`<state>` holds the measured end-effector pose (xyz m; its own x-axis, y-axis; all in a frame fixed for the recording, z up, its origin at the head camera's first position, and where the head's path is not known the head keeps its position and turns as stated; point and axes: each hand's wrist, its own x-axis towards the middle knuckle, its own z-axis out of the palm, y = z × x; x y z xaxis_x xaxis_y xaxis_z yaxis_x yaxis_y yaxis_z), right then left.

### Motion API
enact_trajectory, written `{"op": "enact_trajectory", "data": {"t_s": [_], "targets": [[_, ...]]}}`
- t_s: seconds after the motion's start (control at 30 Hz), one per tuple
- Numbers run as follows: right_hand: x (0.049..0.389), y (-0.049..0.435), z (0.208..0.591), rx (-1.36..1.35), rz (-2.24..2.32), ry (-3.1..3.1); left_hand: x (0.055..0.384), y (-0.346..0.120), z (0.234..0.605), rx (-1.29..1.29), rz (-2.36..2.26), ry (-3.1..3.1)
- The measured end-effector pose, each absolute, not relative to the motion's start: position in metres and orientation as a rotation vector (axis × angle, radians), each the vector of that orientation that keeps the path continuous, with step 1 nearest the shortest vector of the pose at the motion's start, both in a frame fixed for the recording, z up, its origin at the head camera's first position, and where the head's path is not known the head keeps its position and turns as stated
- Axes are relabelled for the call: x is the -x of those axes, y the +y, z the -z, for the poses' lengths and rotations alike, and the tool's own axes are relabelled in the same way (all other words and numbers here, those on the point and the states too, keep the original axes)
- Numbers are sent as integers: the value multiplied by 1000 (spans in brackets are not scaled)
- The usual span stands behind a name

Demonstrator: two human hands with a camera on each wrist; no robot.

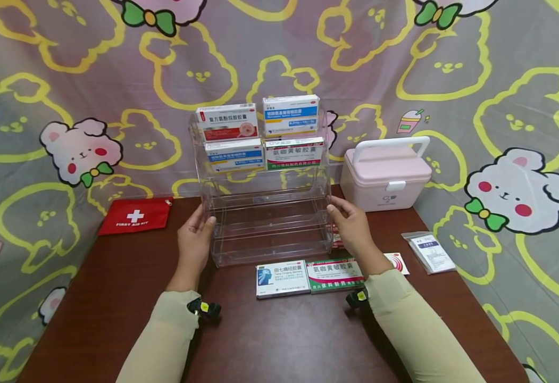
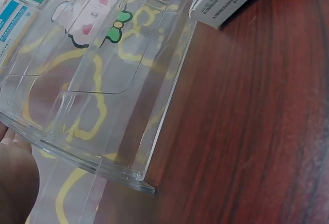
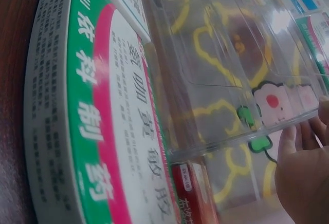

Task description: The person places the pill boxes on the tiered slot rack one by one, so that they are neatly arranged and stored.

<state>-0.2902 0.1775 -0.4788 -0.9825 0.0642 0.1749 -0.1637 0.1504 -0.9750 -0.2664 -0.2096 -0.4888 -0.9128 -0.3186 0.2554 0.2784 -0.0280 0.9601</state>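
Observation:
A clear plastic tiered display rack [image 1: 272, 251] stands on the table, with medicine boxes in its upper two tiers. On top are a red-and-white box [image 1: 227, 123] and a blue-and-white box [image 1: 291, 116]; below them sit another blue-and-white box [image 1: 234, 156] and a green-and-white box [image 1: 294, 153]. My left hand [image 1: 194, 244] grips the rack's left side, thumb toward the front. At its right side my right hand [image 1: 354, 226] holds the edge between thumb and fingers. In the wrist views, parts of the left hand [image 2: 16, 178] and right hand [image 3: 306, 175] show beside the clear panels.
Before the rack lie a white-and-blue box [image 1: 283, 279] and a green-and-white box [image 1: 335, 275]. A red box [image 3: 193, 193] is by its right side. Farther right are a pink lidded case [image 1: 384, 181] and a bagged white packet [image 1: 430, 254]. A red first aid pouch [image 1: 135, 216] lies left.

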Motion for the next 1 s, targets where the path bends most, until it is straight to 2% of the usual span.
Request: {"op": "enact_trajectory", "data": {"t_s": [0.33,0.6,0.8,1.0], "targets": [[288,198,469,-140,-1900,-2384,264,-206,489,-55,1983,-1862],[285,262,459,-246,-1715,-2585,261,-206,488,-90,1952,-1878],[268,305,458,-183,-1557,-2762,263,-206,491,-76,1966,-1843],[258,325,473,-131,-1501,-2867,264,-204,492,-73,1995,-1813]]}}
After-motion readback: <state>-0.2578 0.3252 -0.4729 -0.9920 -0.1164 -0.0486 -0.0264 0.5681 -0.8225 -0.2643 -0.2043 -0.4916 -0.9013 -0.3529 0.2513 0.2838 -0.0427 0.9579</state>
